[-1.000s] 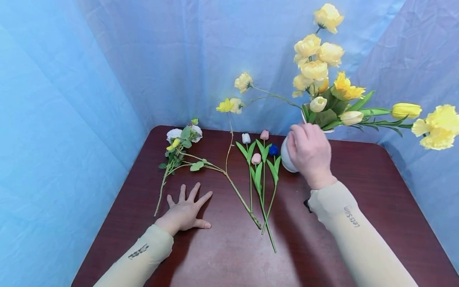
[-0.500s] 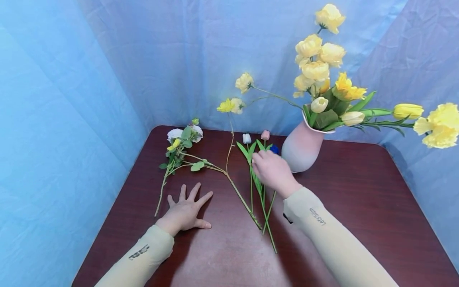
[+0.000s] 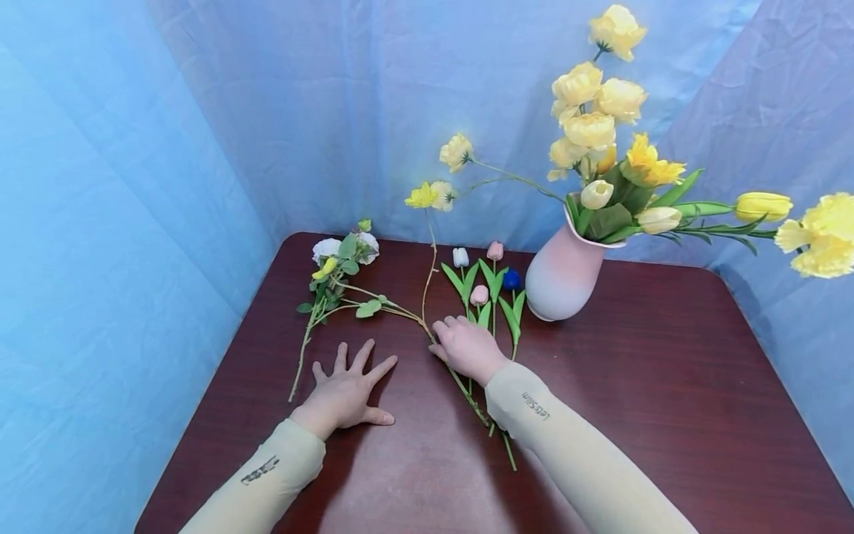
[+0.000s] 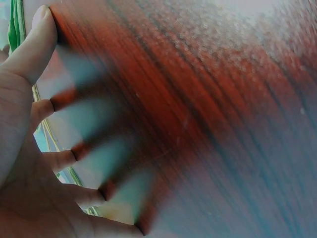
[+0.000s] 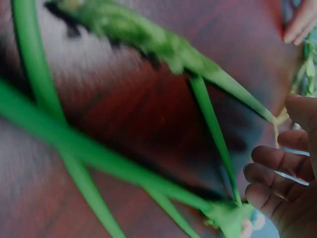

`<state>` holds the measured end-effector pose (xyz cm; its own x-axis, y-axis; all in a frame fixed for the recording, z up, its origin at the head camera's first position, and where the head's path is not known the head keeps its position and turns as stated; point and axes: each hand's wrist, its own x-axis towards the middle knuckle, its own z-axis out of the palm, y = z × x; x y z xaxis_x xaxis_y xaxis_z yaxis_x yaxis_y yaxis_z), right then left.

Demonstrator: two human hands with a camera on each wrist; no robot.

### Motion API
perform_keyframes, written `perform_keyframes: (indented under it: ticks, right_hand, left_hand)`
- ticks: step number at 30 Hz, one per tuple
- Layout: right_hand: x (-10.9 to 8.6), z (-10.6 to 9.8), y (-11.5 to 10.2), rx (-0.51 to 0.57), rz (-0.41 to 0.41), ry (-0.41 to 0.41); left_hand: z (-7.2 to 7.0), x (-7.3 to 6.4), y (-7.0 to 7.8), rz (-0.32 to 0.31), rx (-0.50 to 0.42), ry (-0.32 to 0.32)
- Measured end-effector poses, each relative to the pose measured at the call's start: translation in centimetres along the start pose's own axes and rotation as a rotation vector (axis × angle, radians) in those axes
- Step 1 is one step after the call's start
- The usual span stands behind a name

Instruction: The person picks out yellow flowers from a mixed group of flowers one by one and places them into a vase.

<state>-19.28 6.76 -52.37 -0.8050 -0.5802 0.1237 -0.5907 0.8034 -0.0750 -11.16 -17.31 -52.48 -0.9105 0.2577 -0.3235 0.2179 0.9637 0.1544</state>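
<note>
My left hand [image 3: 343, 393] rests on the tabletop with fingers spread, holding nothing. The right hand [image 3: 468, 348] is over a long branched flower stem [image 3: 460, 386], close to its fork. In the right wrist view, its fingers [image 5: 270, 158] are loosely bent and apart from the thumb, near the fork of the knobbly stem [image 5: 158, 47]. One branch leads up to a yellow bloom [image 3: 422, 195]. Several tulips lie beside this hand: a white one [image 3: 461, 257], pink ones [image 3: 479, 295] and a blue one [image 3: 511, 279]. The hand and sleeve partly hide their stems.
A pink-and-white vase [image 3: 563, 274] stands at the back right, full of yellow flowers [image 3: 590, 130] that reach out sideways. White flowers [image 3: 327, 250] with leafy stems lie at the back left of the dark wooden table [image 3: 667, 415]. Blue cloth [image 3: 320, 111] hangs behind.
My right hand has moved from in front of the vase leftward, across the tulips, to the branched stem. The left hand stays where it was.
</note>
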Motion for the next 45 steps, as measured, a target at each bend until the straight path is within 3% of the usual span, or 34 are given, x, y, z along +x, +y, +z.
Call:
perform_keyframes:
  ticks: [6, 12, 17, 21, 25, 32, 38, 45]
  right_hand:
    - [0.4, 1.2, -0.7, -0.012, 0.049, -0.005]
    - [0.8, 1.4, -1.4, 0.007, 0.153, 0.003]
    - [1.1, 1.1, -1.8, 0.133, 0.279, -0.006]
    - [1.4, 1.0, -1.6, 0.24, 0.345, 0.034]
    - [1.3, 0.9, -1.1, 0.298, 0.359, 0.066]
    - [1.1, 0.3, -0.6, 0.391, 0.402, 0.013]
    - [1.3, 0.1, -0.3, 0.401, 0.407, -0.016]
    - [1.2, -0.7, 0.0, 0.386, 0.364, 0.014]
  left_hand:
    - [-0.1, -0.1, 0.1, 0.002, -0.009, -0.002]
    - [0.1, 0.1, 0.1, -0.005, -0.01, -0.004]
    - [0.1, 0.0, 0.2, -0.002, -0.017, -0.007]
    - [0.1, -0.1, 0.2, 0.007, -0.016, 0.001]
    - [0.2, -0.2, 0.2, 0.012, -0.015, 0.006]
    - [0.0, -0.2, 0.2, 0.014, -0.026, 0.008]
    - [0.1, -0.1, 0.1, 0.016, -0.029, 0.007]
    - [0.2, -0.1, 0.0, 0.017, -0.03, 0.004]
